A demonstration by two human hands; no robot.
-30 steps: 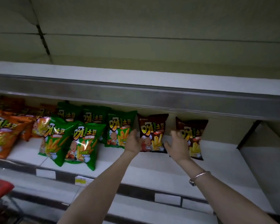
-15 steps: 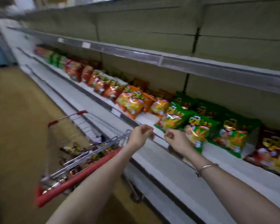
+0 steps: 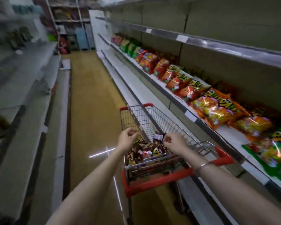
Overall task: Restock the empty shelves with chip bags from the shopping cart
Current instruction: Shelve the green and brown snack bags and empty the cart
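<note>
Partway: middle shelf carries orange bags and green bags along its front edge, lower shelf is bare, and dark chip bags fill the shopping cart bottom; left hand is loosely curled and empty, while right hand curls at a bag top, grip unclear.

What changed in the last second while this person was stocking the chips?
Both hands left the dark brown bags on the shelf and swung down to the shopping cart. The left hand now hovers over the cart's bags, loosely curled and empty; whether the right hand touches one is unclear. The orange bags and green bags stayed put.
</note>
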